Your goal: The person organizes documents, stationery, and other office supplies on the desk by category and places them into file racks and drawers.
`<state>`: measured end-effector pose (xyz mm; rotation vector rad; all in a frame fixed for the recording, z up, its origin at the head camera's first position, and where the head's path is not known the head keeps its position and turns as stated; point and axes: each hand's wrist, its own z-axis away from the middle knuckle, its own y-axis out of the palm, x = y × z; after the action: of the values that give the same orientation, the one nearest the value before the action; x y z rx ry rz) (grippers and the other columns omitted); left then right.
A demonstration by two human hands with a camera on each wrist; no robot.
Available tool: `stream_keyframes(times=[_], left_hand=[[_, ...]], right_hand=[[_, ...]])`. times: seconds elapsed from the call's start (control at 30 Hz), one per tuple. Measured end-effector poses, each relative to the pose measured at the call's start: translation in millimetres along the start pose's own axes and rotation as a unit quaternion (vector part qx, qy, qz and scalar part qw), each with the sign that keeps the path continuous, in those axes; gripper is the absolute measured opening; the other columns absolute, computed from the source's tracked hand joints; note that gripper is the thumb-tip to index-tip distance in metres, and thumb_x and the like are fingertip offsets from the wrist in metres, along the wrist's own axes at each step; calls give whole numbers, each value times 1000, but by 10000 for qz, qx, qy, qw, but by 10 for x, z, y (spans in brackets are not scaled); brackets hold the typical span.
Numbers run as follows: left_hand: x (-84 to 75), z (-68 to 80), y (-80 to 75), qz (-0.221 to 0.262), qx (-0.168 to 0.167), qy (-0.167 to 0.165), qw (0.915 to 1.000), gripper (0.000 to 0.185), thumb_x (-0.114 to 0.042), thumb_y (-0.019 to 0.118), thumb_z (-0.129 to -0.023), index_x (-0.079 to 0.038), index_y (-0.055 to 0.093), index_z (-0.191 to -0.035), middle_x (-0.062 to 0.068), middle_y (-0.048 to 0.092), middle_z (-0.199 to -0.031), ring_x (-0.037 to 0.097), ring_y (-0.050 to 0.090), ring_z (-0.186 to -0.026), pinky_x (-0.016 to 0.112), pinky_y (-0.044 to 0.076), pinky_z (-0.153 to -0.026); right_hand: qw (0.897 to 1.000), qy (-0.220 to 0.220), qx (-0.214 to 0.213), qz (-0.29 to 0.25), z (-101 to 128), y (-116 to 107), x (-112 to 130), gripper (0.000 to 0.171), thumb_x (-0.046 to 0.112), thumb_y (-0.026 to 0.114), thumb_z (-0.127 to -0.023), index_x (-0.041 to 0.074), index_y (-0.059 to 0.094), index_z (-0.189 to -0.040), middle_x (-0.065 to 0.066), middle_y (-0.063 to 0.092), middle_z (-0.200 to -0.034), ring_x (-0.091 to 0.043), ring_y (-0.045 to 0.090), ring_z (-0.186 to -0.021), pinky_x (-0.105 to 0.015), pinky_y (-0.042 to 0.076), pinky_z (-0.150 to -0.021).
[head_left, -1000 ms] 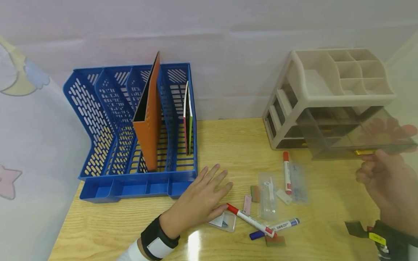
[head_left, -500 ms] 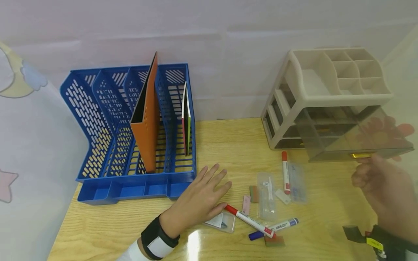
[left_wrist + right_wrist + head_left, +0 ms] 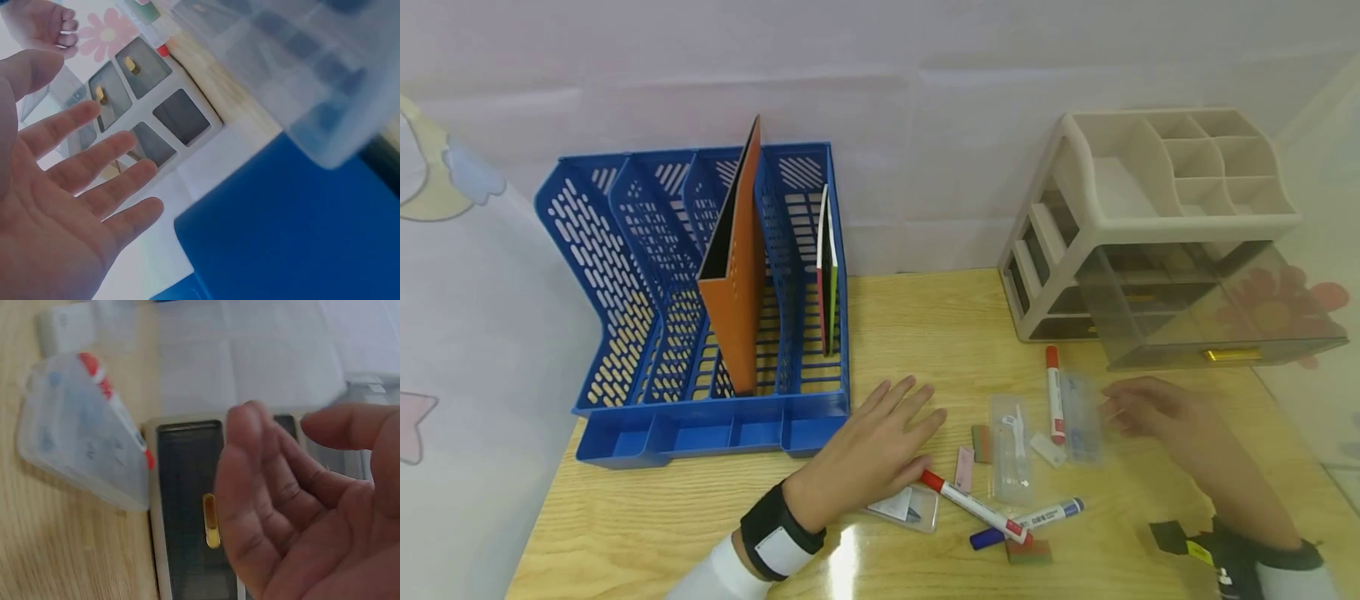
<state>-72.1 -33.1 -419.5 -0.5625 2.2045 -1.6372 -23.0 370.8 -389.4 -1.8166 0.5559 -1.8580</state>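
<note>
My left hand [image 3: 880, 442] has its fingers spread, close to a red marker [image 3: 973, 507] and a flat clear case [image 3: 908, 508]. In the left wrist view its palm shows nothing in it. My right hand [image 3: 1180, 433], fingers loosely bent and holding nothing, hovers just right of a translucent plastic box [image 3: 1081, 419]. Beside that box lies another red marker [image 3: 1056, 396]. Behind the right hand, the top drawer [image 3: 1225, 312] of a cream desk organizer [image 3: 1090, 208] is pulled out, with its gold handle [image 3: 1232, 355] facing forward.
A blue file rack [image 3: 715, 408] on the left holds an orange folder [image 3: 737, 292] and thin booklets [image 3: 827, 275]. Between the hands lie a clear case with a white tool [image 3: 1013, 467], erasers [image 3: 1047, 450] and a blue marker [image 3: 1052, 517].
My right hand has let go of the drawer handle and moved left and down toward the translucent box. The drawer stays pulled out. My left hand has shifted slightly right.
</note>
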Motion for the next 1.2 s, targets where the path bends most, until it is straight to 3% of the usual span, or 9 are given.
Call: stream_keyframes(times=[0.13,0.23,0.37,0.57,0.8,0.97,1.1,1.2], left_hand=[[2,-43,-2,-70,101,-16,9999,55,-42,68,-98,-18,57,-146,14,51,-155,38,49,-144,54,41,-119],[4,-77,-22,-169,138,-37,9998,56,-42,68,-97,-18,56,-146,13,53,-154,37,50,-142,53,43,-118],[4,-132,-64,-254,152,-20,9996,56,-41,67,-98,-17,56,-147,13,54,-152,36,51,-141,52,45,-116],[7,-215,-128,-337,174,33,9993,56,-40,67,-99,-17,55,-148,13,55,-151,35,52,-140,50,47,-115],[-3,-261,-146,-307,215,43,9993,53,-40,65,-100,-18,55,-147,11,57,-149,35,53,-139,49,47,-114],[-12,-298,-154,-115,231,-32,9997,53,-39,67,-99,-16,56,-146,13,57,-149,36,53,-139,50,48,-114],[-34,-350,-181,197,431,-53,9989,55,-37,67,-99,-14,55,-148,15,55,-151,37,51,-141,50,46,-116],[-54,-388,-206,317,595,-34,9977,57,-37,65,-100,-14,53,-150,14,54,-152,36,50,-142,48,44,-118]], right_hand=[[9866,103,102,1628,-153,225,130,28,17,60,-104,-1,68,-124,-13,75,-103,-14,71,-87,-29,56,-68],[9724,229,380,2293,-253,353,202,34,23,62,-102,-2,67,-124,-14,74,-99,-24,68,-86,-35,52,-67],[9633,388,743,2551,-343,488,238,33,27,65,-99,-4,66,-113,-6,68,-86,-18,61,-72,-33,50,-59],[9517,711,872,2858,-407,649,205,27,31,65,-97,9,59,-84,-3,57,-74,-16,51,-58,-31,42,-49],[9421,573,627,3245,-471,754,139,29,30,68,-94,9,56,-78,-5,51,-75,-19,47,-60,-31,37,-47],[9408,231,467,3349,-490,781,168,24,24,70,-91,8,58,-77,-6,52,-77,-20,47,-64,-32,38,-50],[9395,-21,377,3405,-502,812,203,20,20,69,-89,9,60,-76,-7,54,-78,-21,49,-68,-33,40,-54],[9441,-101,315,3281,-515,832,219,15,18,69,-88,7,64,-80,-7,56,-80,-22,52,-72,-36,44,-58]])
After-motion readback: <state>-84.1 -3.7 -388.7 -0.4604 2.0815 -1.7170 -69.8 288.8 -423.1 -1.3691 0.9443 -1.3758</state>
